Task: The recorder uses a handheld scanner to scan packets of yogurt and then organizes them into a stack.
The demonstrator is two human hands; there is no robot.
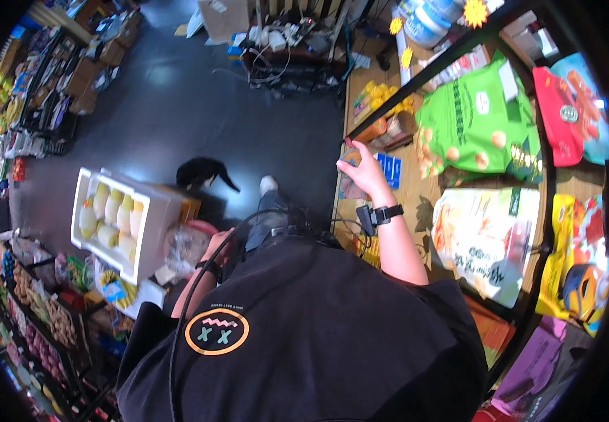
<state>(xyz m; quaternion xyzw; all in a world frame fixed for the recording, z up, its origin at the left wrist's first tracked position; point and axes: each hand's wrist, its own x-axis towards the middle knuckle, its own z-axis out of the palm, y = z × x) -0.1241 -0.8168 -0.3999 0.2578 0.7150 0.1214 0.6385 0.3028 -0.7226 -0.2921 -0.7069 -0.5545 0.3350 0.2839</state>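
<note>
My right hand [368,171] reaches over the front edge of a wooden shelf [411,182], thumb and index finger spread apart. Under it lies a small patterned packet [353,185]; whether the fingertips touch it I cannot tell. Blue small boxes [390,170] lie just beside that hand. Low at my side is my left hand [221,247], partly hidden behind a black cable [199,287]. It is nearest to a pink basin [202,227] and a clear plastic bag [185,245]. Its fingers are too hidden to show a grip.
A white foam box [146,248] of wrapped pale fruit stands to the left. A black cat [199,171] is on the dark floor [141,121] ahead. Large green [481,121] and white [486,242] food bags stand on the right shelf, behind a black post [404,92].
</note>
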